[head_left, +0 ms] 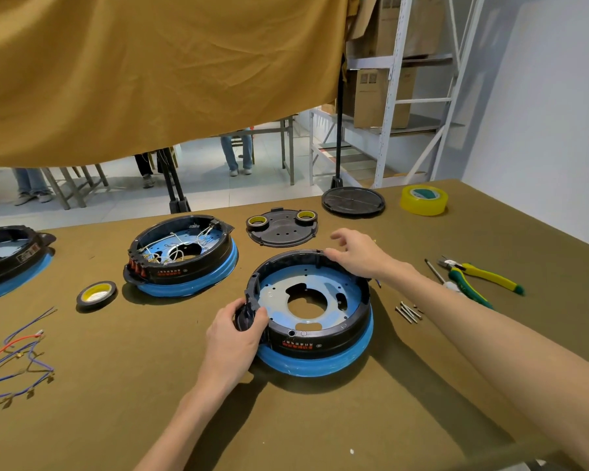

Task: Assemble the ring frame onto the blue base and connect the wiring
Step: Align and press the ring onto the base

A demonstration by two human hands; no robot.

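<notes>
In the head view, the black plastic ring frame [323, 338] is seated on the round blue base [315, 365] at the middle of the olive cloth-covered table [320, 430]. Its protruding left tab is gripped by the left hand [233, 341]; the far rim is touched by the right hand [357, 254], fingers spread loosely.

Black ring frame [323, 341] seated level atop round blue base [315, 365], metal plate [320, 283] inside.

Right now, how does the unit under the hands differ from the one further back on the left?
The near unit has no wires inside; its blue plate shows bare. The far unit is full of white wires, with red parts at its left edge. The left hand grips the near unit's tab and the right hand rests on its rim; nobody touches the far unit. Both have a black ring on a blue base.
</notes>
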